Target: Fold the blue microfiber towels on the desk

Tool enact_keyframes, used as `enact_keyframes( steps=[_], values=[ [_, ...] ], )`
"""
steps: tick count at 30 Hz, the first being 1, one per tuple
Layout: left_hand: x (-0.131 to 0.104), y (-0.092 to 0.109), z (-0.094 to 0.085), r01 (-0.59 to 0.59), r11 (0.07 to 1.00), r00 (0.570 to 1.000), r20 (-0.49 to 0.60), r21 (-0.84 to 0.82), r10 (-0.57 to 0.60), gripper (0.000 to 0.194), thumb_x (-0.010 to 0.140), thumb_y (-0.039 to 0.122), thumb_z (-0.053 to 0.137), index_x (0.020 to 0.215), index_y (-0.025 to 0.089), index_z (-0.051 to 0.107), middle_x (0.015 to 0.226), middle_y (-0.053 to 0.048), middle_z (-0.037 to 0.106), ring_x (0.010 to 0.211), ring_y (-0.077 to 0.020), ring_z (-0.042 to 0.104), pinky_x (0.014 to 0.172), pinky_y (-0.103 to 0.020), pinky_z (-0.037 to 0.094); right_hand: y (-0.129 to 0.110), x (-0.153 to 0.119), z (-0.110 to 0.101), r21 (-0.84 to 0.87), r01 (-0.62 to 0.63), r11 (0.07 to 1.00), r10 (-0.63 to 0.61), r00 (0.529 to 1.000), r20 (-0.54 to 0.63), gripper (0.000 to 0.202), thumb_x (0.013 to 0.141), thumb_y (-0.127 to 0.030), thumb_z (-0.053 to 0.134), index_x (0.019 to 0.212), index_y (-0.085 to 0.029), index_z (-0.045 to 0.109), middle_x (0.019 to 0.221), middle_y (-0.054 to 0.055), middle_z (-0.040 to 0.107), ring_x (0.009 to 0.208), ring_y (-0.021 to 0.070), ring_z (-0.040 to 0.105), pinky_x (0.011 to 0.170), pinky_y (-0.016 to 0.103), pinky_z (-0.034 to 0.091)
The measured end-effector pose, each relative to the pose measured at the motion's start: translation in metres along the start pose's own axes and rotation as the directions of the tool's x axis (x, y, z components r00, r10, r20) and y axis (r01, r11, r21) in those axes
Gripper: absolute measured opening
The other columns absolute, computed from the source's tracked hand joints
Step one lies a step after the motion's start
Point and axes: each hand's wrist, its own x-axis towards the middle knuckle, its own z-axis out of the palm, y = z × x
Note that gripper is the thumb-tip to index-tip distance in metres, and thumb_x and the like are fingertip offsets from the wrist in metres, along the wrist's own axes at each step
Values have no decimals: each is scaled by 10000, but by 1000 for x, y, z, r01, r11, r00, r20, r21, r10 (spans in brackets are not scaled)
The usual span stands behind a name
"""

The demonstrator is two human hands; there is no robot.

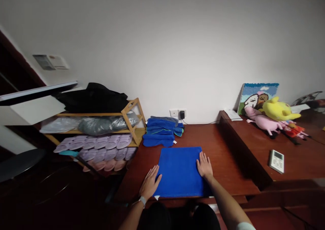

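A blue towel [179, 170] lies spread flat in a near-square on the brown wooden desk [215, 138], a small white tag showing at its near left corner. My left hand [149, 182] rests at the towel's left edge, fingers stretched out, with a band on the wrist. Over the upper right edge lies my right hand [204, 165], palm down and fingers extended. Neither hand grips anything. Behind the towel, against the wall, sits a pile of folded blue and grey towels [160, 131].
Left of the desk stands a wooden rack [138, 135] with several lilac and pink slippers [101, 142] and a black bag [93, 99] on top. A raised desk section at right holds plush toys [266, 121], a picture and a white remote-like device [276, 161]. A black plug [182, 114] trails a cable.
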Motion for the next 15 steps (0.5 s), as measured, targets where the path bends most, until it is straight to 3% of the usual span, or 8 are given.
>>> enact_keyframes(
  steps=[4,7,9,11,15],
  values=[
    [4,-6,-3,45,998,999,-27,-37,-46,593,1008,526,388,1517,234,476,1560,-55,531,1458,-235,459,1227,-464,382,-1,0,-3,41,8,999,-7,1000,-6,698,1029,-457,102,1631,-106,147,1712,42,141,1582,194,82,1274,392,16],
    [14,10,-4,29,996,994,-101,-82,-38,598,1012,508,385,1550,250,425,1584,-49,503,1478,-247,430,1229,-481,381,-2,1,-2,77,21,997,-20,1000,-13,698,1028,-466,111,1630,-117,165,1710,41,148,1582,193,84,1275,397,14],
    [27,41,0,-25,992,994,-106,-122,13,601,1023,493,375,1586,286,350,1618,-29,454,1502,-240,392,1242,-488,359,-2,1,-2,94,24,995,-22,1000,-21,696,1029,-466,114,1630,-121,167,1709,44,150,1583,196,82,1275,401,10],
    [44,86,12,-70,986,996,-57,-152,62,597,1039,481,338,1608,307,291,1648,-13,404,1520,-227,356,1248,-474,349,-2,1,-2,101,19,995,-16,1000,-25,693,1029,-463,113,1631,-124,166,1708,46,154,1583,198,82,1275,404,10],
    [81,177,54,-198,975,970,126,-100,210,676,1039,554,290,1623,216,253,1674,-71,334,1554,-231,274,1282,-464,269,2,2,1,76,27,997,-26,1000,-12,693,1026,-458,119,1630,-122,164,1708,39,144,1583,199,80,1276,410,24]
  ],
)
